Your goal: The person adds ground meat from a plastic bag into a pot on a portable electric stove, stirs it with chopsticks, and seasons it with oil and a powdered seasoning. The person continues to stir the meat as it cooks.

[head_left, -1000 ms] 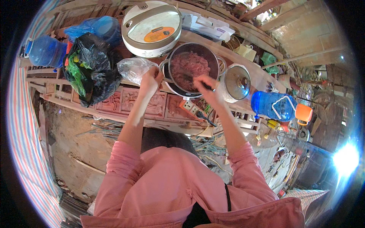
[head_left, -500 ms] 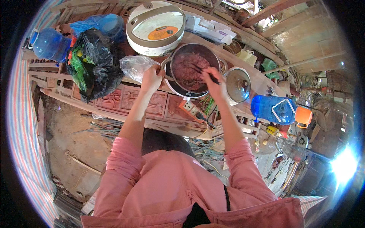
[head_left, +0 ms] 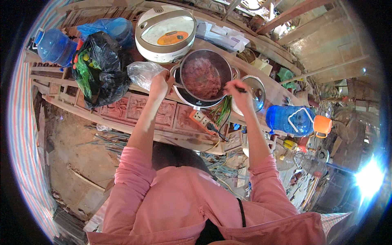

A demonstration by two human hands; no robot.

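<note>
Head camera: from here I see the left hand [head_left: 160, 84] curled by the side handle [head_left: 173, 70] of a round, smooth-walled pot [head_left: 224, 67]; whether it grips that or the crinkled clear bag [head_left: 141, 75], I cannot tell. The right hand [head_left: 242, 96] wraps a slim dark utensil [head_left: 241, 89] beside the pot, where lumpy, pinkish meat [head_left: 201, 76] lies.

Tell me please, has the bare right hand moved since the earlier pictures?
Yes: against the round, clear glass lid, the right hand has moved rightward, away from the round metal pot, and now overlaps the lid's left side.
</note>
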